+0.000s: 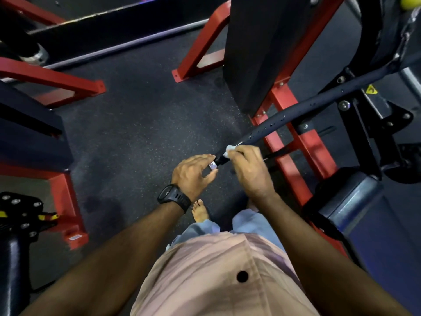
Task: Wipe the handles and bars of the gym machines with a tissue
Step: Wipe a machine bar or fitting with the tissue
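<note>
A long black bar (303, 110) of a red-framed gym machine slants from the upper right down to the middle of the view, with droplets on it. Its near end is a black handle with a silver cap (213, 165). My right hand (249, 171) grips the handle with a white tissue (230, 150) pressed against it; most of the tissue is hidden under my fingers. My left hand (193, 175), with a black watch on the wrist, sits at the bar's tip, fingers and thumb loosely around the silver cap.
Red machine frames (293, 142) run along the right and stand at the left (68, 201). A black padded seat (355, 201) is close on the right, an upright black pad (262, 53) beyond the bar. Speckled dark floor (136, 133) lies ahead.
</note>
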